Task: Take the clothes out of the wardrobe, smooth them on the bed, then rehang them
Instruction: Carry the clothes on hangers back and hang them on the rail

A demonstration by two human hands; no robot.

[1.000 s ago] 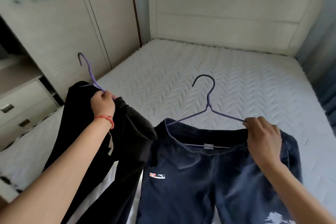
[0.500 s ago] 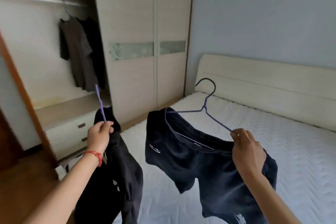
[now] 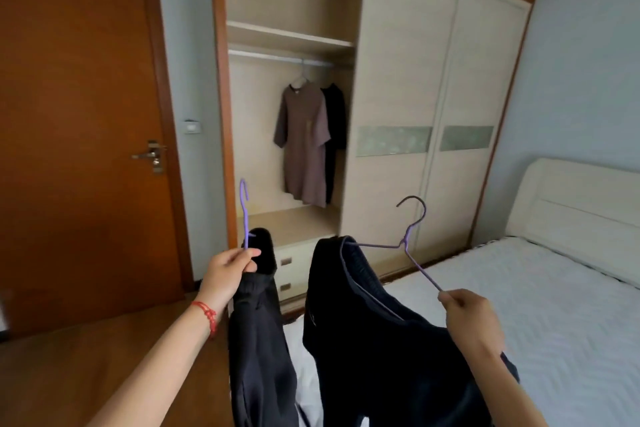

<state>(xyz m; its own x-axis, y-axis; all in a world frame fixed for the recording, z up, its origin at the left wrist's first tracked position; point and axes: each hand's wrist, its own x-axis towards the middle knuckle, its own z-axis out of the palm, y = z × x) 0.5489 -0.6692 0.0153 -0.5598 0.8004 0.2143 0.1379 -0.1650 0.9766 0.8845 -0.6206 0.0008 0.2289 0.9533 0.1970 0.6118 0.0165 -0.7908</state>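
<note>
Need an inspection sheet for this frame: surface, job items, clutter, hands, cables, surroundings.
Surface: bed with bare white quilted mattress; the trousers' lower ends hang at its near corner.
Job's things: black garment on a purple hanger; navy trousers on a second purple hanger; both held up facing the open wardrobe, where a mauve dress and a dark garment hang on the rail.
Clutter: nothing seen.
Hands: left hand has its grip on the first hanger's neck; right hand pinches the second hanger's arm end.
Cables: nothing seen.
Surroundings: closed brown door, wall switch, wooden floor, headboard.
</note>
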